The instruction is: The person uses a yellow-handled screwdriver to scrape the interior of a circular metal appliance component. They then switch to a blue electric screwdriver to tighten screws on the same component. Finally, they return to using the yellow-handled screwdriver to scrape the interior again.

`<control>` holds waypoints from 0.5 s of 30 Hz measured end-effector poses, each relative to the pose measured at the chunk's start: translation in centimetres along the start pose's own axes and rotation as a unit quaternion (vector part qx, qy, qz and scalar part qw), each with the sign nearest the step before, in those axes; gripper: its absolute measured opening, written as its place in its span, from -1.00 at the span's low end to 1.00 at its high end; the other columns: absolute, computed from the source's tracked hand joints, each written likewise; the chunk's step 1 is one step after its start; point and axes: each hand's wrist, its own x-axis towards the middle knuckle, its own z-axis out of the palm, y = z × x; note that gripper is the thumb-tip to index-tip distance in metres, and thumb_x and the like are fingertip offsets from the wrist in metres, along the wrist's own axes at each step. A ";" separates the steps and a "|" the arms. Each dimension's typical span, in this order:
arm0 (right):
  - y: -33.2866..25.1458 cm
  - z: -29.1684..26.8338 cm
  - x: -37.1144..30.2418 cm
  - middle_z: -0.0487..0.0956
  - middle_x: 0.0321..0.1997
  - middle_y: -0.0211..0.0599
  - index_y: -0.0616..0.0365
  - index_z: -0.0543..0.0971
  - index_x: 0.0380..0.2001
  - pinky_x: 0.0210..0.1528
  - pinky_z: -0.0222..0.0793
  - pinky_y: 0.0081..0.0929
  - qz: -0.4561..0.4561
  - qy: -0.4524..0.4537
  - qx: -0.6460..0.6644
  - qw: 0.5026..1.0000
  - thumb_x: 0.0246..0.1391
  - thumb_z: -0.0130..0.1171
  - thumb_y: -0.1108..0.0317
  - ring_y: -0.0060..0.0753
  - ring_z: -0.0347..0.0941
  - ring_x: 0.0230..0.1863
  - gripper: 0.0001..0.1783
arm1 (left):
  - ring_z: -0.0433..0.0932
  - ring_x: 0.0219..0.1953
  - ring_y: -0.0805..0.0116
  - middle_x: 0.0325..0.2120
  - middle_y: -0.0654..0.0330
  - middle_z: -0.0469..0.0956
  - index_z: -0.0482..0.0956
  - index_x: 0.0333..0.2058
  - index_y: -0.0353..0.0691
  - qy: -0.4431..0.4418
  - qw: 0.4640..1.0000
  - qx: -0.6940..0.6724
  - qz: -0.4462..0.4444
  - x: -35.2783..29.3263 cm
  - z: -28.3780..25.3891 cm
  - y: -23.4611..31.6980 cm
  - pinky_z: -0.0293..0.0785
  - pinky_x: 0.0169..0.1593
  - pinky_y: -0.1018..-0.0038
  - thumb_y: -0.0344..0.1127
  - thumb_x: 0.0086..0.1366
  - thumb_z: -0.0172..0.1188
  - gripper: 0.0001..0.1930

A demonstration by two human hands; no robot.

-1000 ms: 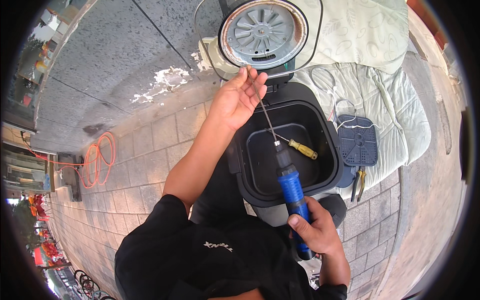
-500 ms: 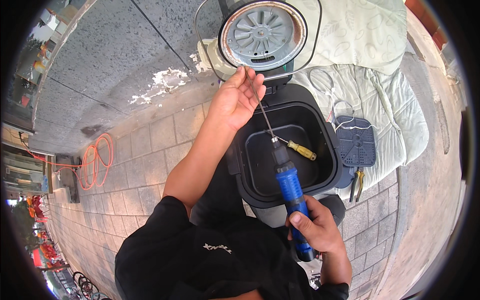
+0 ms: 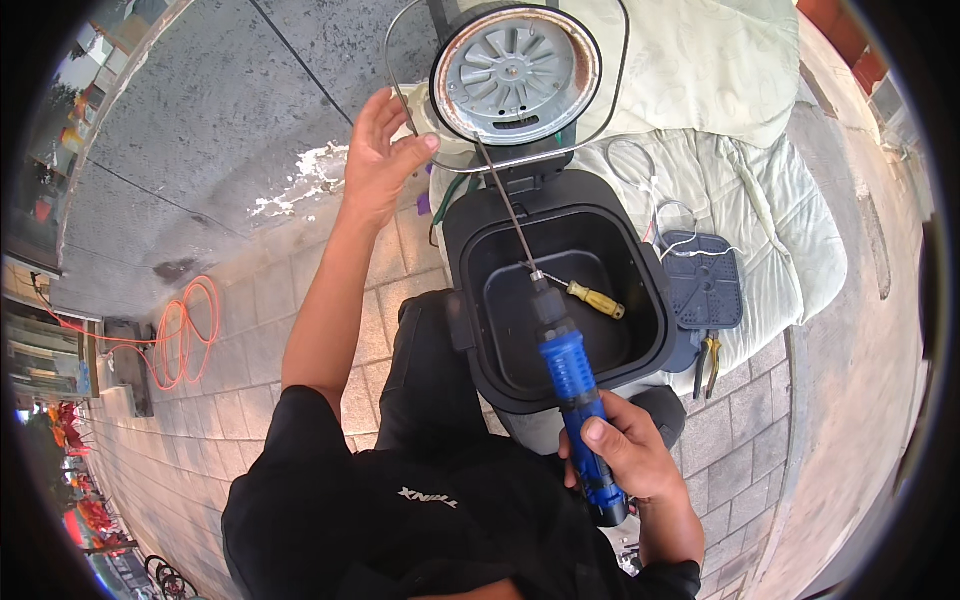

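My right hand [image 3: 634,445] is wrapped round a blue power screwdriver [image 3: 572,385] with a long thin bit. The bit slants up to the lower rim of a round metal plate [image 3: 515,70] with a vented centre and rusty edge, on the raised lid of a black appliance. My left hand [image 3: 382,160] is at the lid's left side, fingers spread, its thumb beside a bent metal ring [image 3: 392,60]; whether it touches the ring I cannot tell. Beneath the bit is the appliance's square black pot [image 3: 655,330]. A yellow-handled screwdriver [image 3: 597,300] lies in it.
On the pale quilt [image 3: 790,230] to the right lie a dark perforated tray [image 3: 703,285] and white cables [image 3: 690,240]. Pliers [image 3: 708,365] are by the quilt's near edge. A grey wall [image 3: 200,130] stands left, with an orange cable [image 3: 185,335] coiled beside it on the paving.
My left hand has let go of the bit and moved left, its fingers opening. The right hand keeps the power screwdriver in nearly the same place, and the view has shifted slightly.
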 end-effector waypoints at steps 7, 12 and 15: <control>0.2 0.5 -0.1 0.63 -0.24 -0.23 0.28 0.45 0.14 -0.37 0.57 -0.43 0.014 -0.014 0.047 0.999 0.44 0.21 -0.01 -0.37 0.65 -0.42 -0.45 | 0.36 0.42 0.20 0.39 0.05 0.36 0.12 0.50 -0.34 -0.227 0.971 -0.046 -0.052 3.1 1.8 0.6 0.27 0.47 0.23 -0.51 0.17 0.50 -0.02; 0.7 1.1 0.1 0.66 -0.32 -0.15 0.30 0.48 0.10 -0.49 0.57 -0.42 0.003 0.012 0.014 1.000 0.37 0.23 -0.18 -0.28 0.66 -0.51 -0.32 | 0.33 0.44 0.18 0.44 0.00 0.29 0.03 0.53 -0.37 -0.233 0.970 -0.050 -0.050 2.8 2.0 0.8 0.26 0.49 0.24 -0.58 0.19 0.44 0.01; 0.7 1.2 0.2 0.66 -0.32 -0.15 0.30 0.48 0.09 -0.49 0.56 -0.43 0.005 0.008 0.018 1.000 0.37 0.22 -0.17 -0.29 0.65 -0.51 -0.34 | 0.35 0.43 0.19 0.43 0.00 0.31 0.05 0.52 -0.39 -0.226 0.973 -0.039 -0.038 2.7 1.6 0.3 0.27 0.48 0.25 -0.59 0.20 0.42 -0.02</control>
